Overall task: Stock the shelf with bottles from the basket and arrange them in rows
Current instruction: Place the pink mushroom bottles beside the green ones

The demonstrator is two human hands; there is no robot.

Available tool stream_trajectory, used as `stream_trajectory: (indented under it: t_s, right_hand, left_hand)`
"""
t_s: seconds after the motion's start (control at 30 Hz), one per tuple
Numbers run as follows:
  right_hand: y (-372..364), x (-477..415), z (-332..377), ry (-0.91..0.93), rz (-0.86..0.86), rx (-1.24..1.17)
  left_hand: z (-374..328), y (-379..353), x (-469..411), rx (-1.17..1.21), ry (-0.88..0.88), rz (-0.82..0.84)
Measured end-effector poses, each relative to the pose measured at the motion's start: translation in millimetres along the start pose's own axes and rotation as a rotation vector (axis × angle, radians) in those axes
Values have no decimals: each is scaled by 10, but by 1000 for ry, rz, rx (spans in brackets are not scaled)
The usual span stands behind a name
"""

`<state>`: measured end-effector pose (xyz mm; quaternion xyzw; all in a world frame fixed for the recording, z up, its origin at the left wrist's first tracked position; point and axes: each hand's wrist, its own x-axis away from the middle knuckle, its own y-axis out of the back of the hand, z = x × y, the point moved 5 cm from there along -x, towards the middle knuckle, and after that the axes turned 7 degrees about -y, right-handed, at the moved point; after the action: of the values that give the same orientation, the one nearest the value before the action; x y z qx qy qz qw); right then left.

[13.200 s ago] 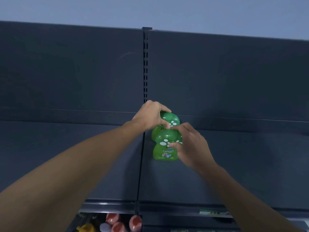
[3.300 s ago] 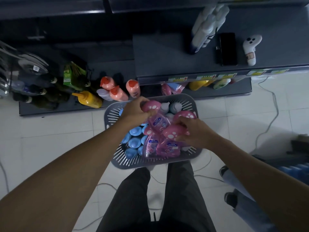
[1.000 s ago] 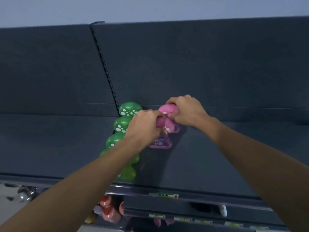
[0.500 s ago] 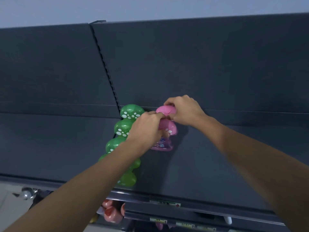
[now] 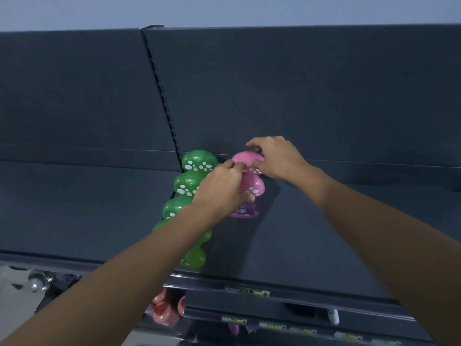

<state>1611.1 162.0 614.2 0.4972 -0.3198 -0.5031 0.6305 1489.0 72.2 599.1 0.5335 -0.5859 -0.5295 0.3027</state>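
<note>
A row of several green bottles with white-spotted mushroom caps runs from the shelf's back wall toward its front edge on the dark shelf. Just right of it stand two pink mushroom-cap bottles, one behind the other. My right hand grips the cap of the rear pink bottle against the back wall. My left hand is closed on the front pink bottle, hiding its left side. My left forearm covers part of the green row. The basket is out of view.
A slotted upright divides the dark back panel. Bare shelf stretches to the right and left of the bottles. Below the front edge with price labels, orange-capped bottles and a white item sit on lower shelves.
Since 3.3 s ago, two pink bottles went from the basket onto the shelf beside the green row. In the last second both hands stay on them with small shifts.
</note>
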Motion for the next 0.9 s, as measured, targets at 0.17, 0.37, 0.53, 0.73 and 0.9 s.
stream_trajectory:
  t_s: [0.17,0.37,0.53,0.73,0.9]
  right_hand:
    - [167,314,74,-19,-95,52]
    - [290,972,331,-69,-181,136]
    - [235,1727,635,-149,-185,172]
    - [-208,2703,1086,-246,-154,175]
    - [-820,3273,1404,-275,-32,182]
  left_hand:
    - [-5,176,106,-1,-7,-40]
    - [-124,402,514,-13,-71,-69]
    - [-204,535,1109,45,-146,-57]
    - [-149,529,2035,78,-243,2]
    - [210,153,2800,21,-230,150]
